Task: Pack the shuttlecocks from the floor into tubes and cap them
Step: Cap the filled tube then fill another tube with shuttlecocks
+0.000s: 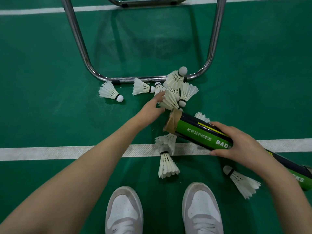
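My right hand (236, 142) grips a green and black shuttlecock tube (200, 132), held low and tilted, its taped open end (172, 122) pointing up-left. My left hand (152, 108) pinches the feather skirt of a white shuttlecock (169, 100) whose cork sits at the tube's mouth. Behind it lies a pile of several shuttlecocks (177, 81). Single ones lie at the left (110, 92), (141, 87), on the white line (166, 159) and at the lower right (243, 183).
A chrome tubular chair frame (81, 48) stands on the green court floor, its base bar just behind the pile. A white court line (67, 152) crosses in front of my two white and grey shoes (125, 211).
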Demonstrator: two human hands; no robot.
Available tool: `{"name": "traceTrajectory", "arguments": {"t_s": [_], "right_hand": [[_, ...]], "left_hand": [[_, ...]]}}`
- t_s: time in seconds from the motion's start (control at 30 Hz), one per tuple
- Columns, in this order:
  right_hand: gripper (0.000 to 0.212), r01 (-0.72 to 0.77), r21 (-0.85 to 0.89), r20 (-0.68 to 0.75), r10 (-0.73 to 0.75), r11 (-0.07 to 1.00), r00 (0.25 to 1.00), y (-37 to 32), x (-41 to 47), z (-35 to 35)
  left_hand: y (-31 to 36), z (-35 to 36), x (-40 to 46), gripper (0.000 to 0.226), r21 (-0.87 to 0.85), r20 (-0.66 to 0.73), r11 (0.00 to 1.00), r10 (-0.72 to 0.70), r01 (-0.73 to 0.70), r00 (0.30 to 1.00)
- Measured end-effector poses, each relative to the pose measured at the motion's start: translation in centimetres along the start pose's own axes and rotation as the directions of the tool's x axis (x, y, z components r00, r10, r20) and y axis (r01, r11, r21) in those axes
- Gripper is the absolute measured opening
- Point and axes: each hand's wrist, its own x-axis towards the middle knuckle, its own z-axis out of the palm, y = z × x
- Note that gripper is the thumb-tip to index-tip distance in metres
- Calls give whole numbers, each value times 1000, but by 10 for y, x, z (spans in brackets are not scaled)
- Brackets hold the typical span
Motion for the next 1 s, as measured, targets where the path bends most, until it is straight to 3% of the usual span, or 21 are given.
{"name": "traceTrajectory", "arguments": {"t_s": [0.13, 0.3, 0.43, 0.67, 0.8, 1.0], "right_hand": [[88, -7, 0, 1, 7, 1000, 1000, 3, -1, 0], [89, -9, -1, 8, 9, 1000, 1000, 0, -1, 4], [89, -2, 7, 21, 2, 1000, 1000, 0, -3, 7], [89, 0, -15, 36, 1, 1000, 999, 0, -2, 12], [88, 2, -27, 38, -1, 1000, 999, -3, 1, 13], [87, 36, -58, 52, -33, 998, 998, -14, 2, 16]], "left_hand": [[-4, 11, -4, 60, 165, -81, 986, 26, -13, 996], [-8, 28, -14, 59, 124, -195, 992, 51, -27, 979], [-13, 22, -22, 58, -123, -289, 992, -38, 3, 957], [-24, -9, -64, 50, -363, -479, 930, -137, -53, 867], [-19, -19, -95, 50, -428, -477, 900, -145, -84, 867], [-7, -7, -123, 51, -425, -367, 898, -56, -114, 929]]}}
